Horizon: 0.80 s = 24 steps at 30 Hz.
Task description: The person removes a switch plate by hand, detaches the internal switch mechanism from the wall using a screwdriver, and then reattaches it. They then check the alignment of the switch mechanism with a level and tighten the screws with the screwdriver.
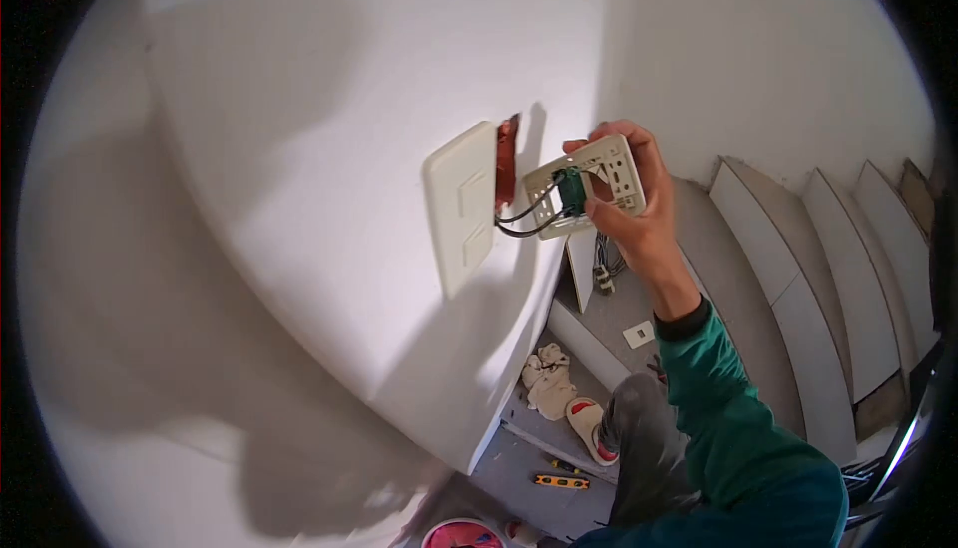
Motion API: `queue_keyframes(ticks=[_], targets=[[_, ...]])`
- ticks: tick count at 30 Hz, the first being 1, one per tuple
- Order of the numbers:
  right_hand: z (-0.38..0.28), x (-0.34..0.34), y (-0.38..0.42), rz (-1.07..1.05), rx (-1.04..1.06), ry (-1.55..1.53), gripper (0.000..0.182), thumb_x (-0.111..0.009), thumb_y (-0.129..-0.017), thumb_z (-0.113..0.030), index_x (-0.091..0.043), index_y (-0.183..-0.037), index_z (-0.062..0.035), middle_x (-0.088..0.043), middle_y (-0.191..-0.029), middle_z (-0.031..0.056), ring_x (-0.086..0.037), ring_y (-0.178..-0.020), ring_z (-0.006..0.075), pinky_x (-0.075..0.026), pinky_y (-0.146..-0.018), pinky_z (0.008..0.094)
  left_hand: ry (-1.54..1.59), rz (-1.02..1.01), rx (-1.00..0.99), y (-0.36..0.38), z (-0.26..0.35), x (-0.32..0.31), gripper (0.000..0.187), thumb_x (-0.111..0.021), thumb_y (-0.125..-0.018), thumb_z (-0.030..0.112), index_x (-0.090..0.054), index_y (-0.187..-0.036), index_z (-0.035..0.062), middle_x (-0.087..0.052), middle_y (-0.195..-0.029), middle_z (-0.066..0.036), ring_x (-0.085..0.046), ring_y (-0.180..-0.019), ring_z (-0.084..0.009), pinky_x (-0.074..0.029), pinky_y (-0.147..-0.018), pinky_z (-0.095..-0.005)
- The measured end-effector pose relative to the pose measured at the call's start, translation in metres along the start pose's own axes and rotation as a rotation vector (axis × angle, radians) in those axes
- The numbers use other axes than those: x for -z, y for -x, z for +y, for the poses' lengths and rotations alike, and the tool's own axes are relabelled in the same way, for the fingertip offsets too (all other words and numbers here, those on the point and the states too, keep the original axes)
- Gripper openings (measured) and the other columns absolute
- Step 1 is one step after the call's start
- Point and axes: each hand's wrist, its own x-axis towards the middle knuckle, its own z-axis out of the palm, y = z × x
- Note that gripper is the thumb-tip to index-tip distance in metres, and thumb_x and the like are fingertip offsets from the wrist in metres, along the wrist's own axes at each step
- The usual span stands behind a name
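My right hand [639,189] pinches a cream switch plate [621,171] by its right end, thumb in front and fingers behind. The back of the plate faces me. A green switch module [571,192] sits in it, with two black wires [517,233] running left to an opening in the wall. A reddish-brown wall box [506,164] shows in that opening. Just left of it, a larger cream cover plate [461,211] with two raised rectangles stands on the white wall, partly hiding the opening. My left hand is out of view.
Curved stairs [788,288] rise on the right. Below lie a small white plate [639,334], coiled cable [605,278], a crumpled cloth [547,380] and a yellow-orange tool [561,481]. My slippered foot [591,428] is beside them. A bucket rim [464,522] shows at the bottom.
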Motion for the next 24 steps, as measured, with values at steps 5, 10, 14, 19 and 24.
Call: queue_keyframes(ticks=[5, 10, 14, 19, 24], targets=[[0.015, 0.014, -0.004, -0.073, 0.041, -0.257, 0.059, -0.049, -0.067, 0.009, -0.041, -0.123, -0.0076, -0.052, -0.118, 0.0121, -0.053, -0.120, 0.0276, -0.043, -0.104, 0.0415, 0.166, 0.048, -0.020, -0.034, 0.035, 0.039, 0.032, -0.052, -0.090, 0.033, -0.062, -0.087, 0.0020, -0.060, -0.075, -0.008, -0.056, -0.065, -0.0187, -0.046, -0.060, -0.0311], [0.039, 0.015, -0.006, -0.062, 0.103, -0.443, 0.058, -0.045, -0.067, 0.009, -0.043, -0.123, -0.0053, -0.056, -0.119, 0.0145, -0.055, -0.119, 0.0298, -0.045, -0.102, 0.0411, 0.578, 0.142, -0.163, -0.092, 0.199, 0.186, 0.036, -0.052, -0.091, 0.036, -0.061, -0.085, 0.0014, -0.058, -0.074, -0.007, -0.054, -0.064, -0.0163, -0.045, -0.059, -0.0294], [0.044, 0.014, -0.006, -0.012, 0.125, -0.445, 0.056, -0.048, -0.068, 0.007, -0.047, -0.123, -0.0045, -0.059, -0.118, 0.0151, -0.057, -0.117, 0.0291, -0.049, -0.096, 0.0371, 0.881, 0.071, -0.416, -0.093, 0.388, 0.365, 0.029, -0.046, -0.095, 0.025, -0.062, -0.087, 0.0015, -0.060, -0.076, -0.009, -0.056, -0.070, -0.0151, -0.045, -0.066, -0.0283], [0.042, 0.005, -0.004, -0.006, 0.183, -0.367, 0.053, -0.052, -0.072, 0.000, -0.048, -0.125, -0.0028, -0.061, -0.117, 0.0168, -0.059, -0.111, 0.0256, -0.049, -0.094, 0.0361, 0.475, 0.443, -1.219, -0.105, 0.511, 0.496, 0.021, -0.047, -0.080, -0.003, -0.066, -0.088, 0.0026, -0.055, -0.063, -0.007, -0.051, -0.054, -0.0201, -0.037, -0.050, -0.0328], [0.039, 0.005, -0.001, 0.000, 0.109, -0.392, 0.053, -0.052, -0.078, 0.000, -0.046, -0.130, 0.0012, -0.059, -0.118, 0.0195, -0.059, -0.113, 0.0357, -0.049, -0.097, 0.0455, 0.037, 0.729, -1.253, -0.133, 0.598, 0.536, 0.014, -0.069, -0.081, 0.010, -0.067, -0.095, 0.0081, -0.049, -0.063, -0.003, -0.045, -0.052, -0.0173, -0.034, -0.048, -0.0309]])
